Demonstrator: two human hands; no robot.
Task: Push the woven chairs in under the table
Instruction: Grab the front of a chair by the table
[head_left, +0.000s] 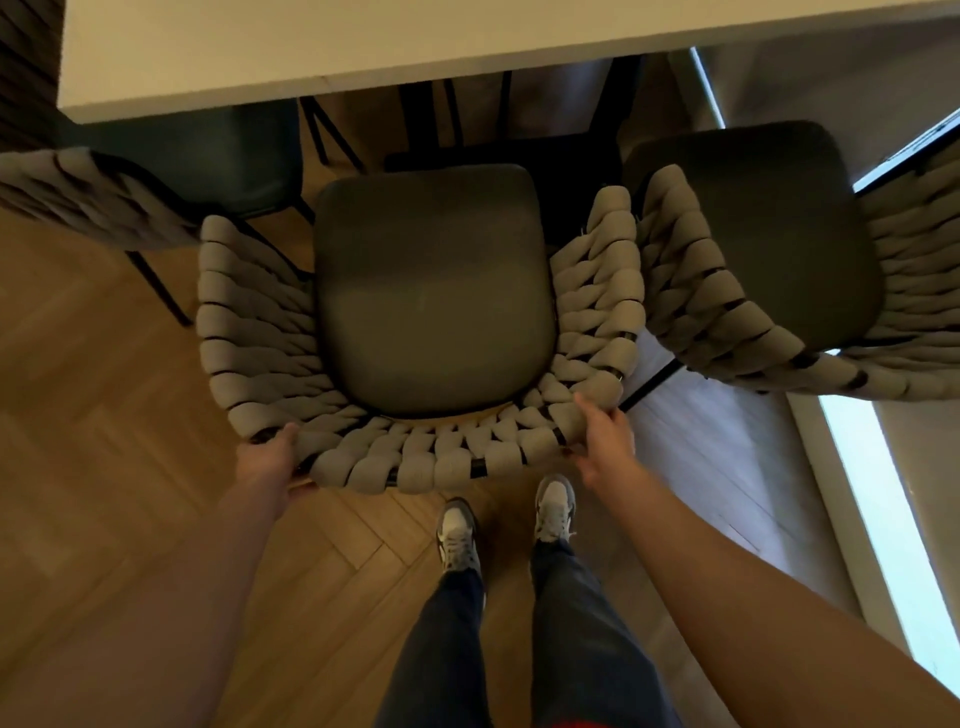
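Left hand (275, 449) grips w/ fingers curled round the back rim of the middle woven chair (431, 291). The chair stands just short of the white surface (311, 47), seat not yet under. Prob light, stiff frame, soft weave. Right hand (605, 434) grips the rim's right corner.

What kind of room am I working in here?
Likely a home dining area: a white table, woven chairs with dark cushioned seats drawn up to it, and herringbone wood flooring.
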